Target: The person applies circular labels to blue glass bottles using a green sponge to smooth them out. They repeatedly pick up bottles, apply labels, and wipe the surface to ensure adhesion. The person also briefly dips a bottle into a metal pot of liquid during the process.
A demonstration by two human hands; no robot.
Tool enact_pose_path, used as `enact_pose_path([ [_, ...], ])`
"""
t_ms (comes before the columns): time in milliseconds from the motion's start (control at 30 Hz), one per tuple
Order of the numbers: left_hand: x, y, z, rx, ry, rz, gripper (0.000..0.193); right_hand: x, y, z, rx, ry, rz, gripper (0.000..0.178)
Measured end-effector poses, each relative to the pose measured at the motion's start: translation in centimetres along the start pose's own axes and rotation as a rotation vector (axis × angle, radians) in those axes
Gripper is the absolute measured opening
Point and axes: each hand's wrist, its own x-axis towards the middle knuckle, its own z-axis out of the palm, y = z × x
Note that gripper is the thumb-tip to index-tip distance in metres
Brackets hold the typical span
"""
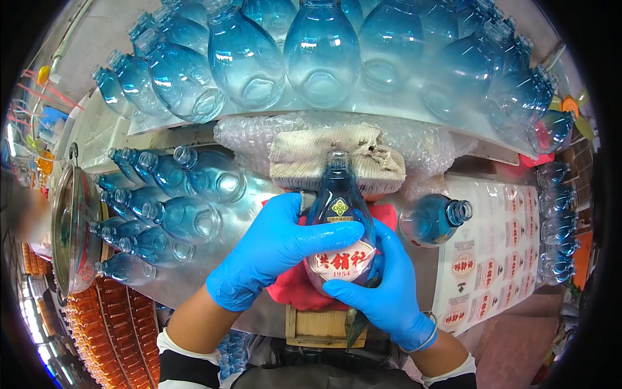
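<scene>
Both of my hands wear blue gloves and grip one blue glass bottle (332,214) in front of me. My left hand (285,236) wraps its left side, the thumb lying across the front. My right hand (382,292) holds the lower right, its thumb near the bottom of the printed label (343,260). The bottle's neck points away from me, against a worn, knitted-looking cloth pad (301,152). Beneath the bottle lies a red cloth (285,288) on a wooden block (315,327). Something thin and dark green (354,324) hangs below my right hand.
Blue bottles (321,52) line the raised shelf ahead; several more (188,217) stand at left. A single bottle (427,220) is right of my hands, beside a sheet of printed labels (489,259). Bubble wrap (246,139) lines the shelf edge. Amber-coloured items (110,324) are at lower left.
</scene>
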Motion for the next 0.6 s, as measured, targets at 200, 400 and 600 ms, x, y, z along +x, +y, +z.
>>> enact_pose_path([
  [200,0.5,-0.4,-0.1,-0.128,0.044,-0.031,0.045,-0.1,-0.1,-0.1,-0.006,-0.015,0.001,0.086],
  [400,0.3,0.8,0.5,-0.178,0.012,-0.019,0.038,-0.1,0.2,-0.1,-0.005,-0.018,-0.019,0.087],
  [600,0.2,0.7,0.9,-0.144,-0.015,0.014,0.030,-0.1,-0.1,0.0,-0.061,0.003,0.008,0.089],
])
